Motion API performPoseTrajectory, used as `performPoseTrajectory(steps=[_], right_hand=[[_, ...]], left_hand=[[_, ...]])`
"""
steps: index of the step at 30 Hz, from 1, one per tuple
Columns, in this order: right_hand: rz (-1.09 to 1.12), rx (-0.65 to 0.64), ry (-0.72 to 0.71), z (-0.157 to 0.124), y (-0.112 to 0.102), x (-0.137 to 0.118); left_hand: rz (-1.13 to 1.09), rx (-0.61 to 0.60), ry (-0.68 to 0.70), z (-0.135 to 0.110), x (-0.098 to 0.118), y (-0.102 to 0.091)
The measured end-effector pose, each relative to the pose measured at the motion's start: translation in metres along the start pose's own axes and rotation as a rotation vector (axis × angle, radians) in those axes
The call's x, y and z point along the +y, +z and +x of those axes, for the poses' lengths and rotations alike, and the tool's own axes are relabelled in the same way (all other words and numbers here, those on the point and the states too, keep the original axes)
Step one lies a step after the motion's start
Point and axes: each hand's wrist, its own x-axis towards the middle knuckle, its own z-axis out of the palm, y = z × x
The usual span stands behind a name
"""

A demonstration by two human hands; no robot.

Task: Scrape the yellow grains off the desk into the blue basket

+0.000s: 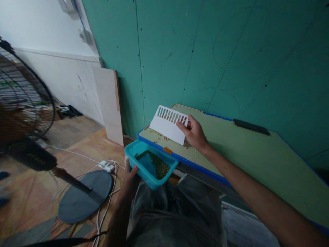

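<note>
My right hand (193,133) grips the right end of a white slotted scraper (167,127), thumb on its near face. The scraper stands tilted on the pale green tabletop (241,157), among small tan beans or grains (164,138) scattered near the blue edge. Below that edge, my left hand (132,173) holds a turquoise plastic basin (149,180) by its left side, thumb over the wall and the other fingers mostly hidden. Small greenish grains (161,168) lie along the basin's right and far sides; part of its floor shows bare.
A black bar (251,127) lies along the table's far edge against the green wall (218,61). To the left stands a fan with a round base (86,195). A power strip (106,166) with white cables lies on the floor. A board (109,106) leans on the wall.
</note>
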Motion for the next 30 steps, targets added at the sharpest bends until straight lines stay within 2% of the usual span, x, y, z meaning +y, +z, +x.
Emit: performPoseTrajectory(steps=[8, 14, 18, 30], right_hand=[[0.014, -0.022, 0.003, -0.0015, 0.0013, -0.0001], [0.008, -0.037, 0.013, -0.0030, 0.0027, -0.0045], [0.029, -0.053, 0.016, -0.0040, 0.0038, -0.0068], [0.062, -0.102, 0.012, -0.0091, 0.0067, -0.0070]], left_hand=[[-0.005, 0.045, 0.007, 0.0026, -0.0046, -0.0033], [-0.013, 0.010, 0.000, 0.0020, -0.0035, -0.0025], [-0.023, 0.046, -0.006, 0.0013, -0.0041, -0.0020], [-0.052, 0.004, 0.037, 0.0020, -0.0043, -0.0001]])
